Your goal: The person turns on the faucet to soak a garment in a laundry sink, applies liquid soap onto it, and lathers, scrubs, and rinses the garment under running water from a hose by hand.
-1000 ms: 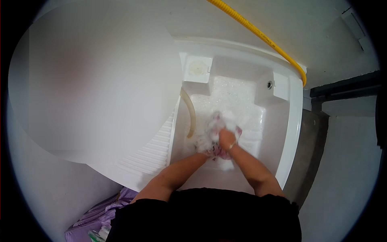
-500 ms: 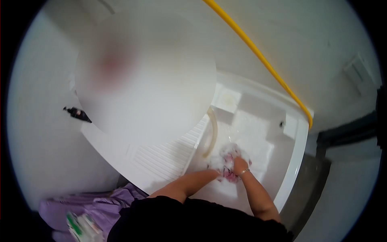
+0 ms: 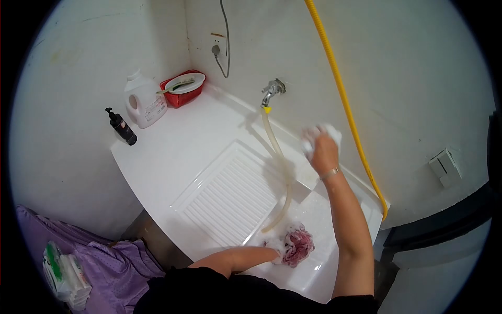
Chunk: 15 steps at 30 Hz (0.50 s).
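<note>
A wet, pinkish-red cloth with suds lies in the white sink basin. My left hand is at the cloth's left side, its fingers hidden by foam. My right hand is raised above the basin's back, right of the faucet, and covered in white foam. Its fingers are blurred and partly hidden by the suds. A clear hose hangs from the faucet down into the basin.
Left of the basin is a ribbed washboard. Behind it stand a black pump bottle, a white jug and a red basket with a brush. A yellow hose runs down the wall. Purple fabric lies lower left.
My right hand has left the cloth and risen toward the faucet. My left hand stays by the cloth. The view has swung left and up, bringing the faucet, jug and red basket into sight.
</note>
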Each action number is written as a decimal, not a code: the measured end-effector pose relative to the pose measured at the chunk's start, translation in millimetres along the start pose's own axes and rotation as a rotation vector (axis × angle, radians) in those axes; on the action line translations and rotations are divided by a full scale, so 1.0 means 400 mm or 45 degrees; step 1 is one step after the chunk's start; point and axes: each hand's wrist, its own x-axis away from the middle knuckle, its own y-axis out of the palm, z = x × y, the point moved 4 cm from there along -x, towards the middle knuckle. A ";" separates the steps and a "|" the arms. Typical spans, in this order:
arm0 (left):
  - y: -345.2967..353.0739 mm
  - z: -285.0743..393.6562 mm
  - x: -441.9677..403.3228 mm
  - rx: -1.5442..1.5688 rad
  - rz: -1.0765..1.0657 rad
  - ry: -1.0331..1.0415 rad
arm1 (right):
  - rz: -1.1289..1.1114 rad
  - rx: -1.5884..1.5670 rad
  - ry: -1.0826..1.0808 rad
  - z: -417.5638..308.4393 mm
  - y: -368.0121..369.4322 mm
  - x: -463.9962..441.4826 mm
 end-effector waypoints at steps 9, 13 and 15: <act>0.007 -0.019 0.022 0.080 -0.047 0.029 | -0.104 -0.002 -0.128 -0.136 0.167 -0.296; 0.016 -0.031 0.033 0.089 -0.066 0.033 | -0.166 0.058 -0.097 -0.125 0.187 -0.318; 0.021 -0.036 0.038 0.089 -0.078 0.034 | -0.126 0.068 -0.134 -0.128 0.180 -0.317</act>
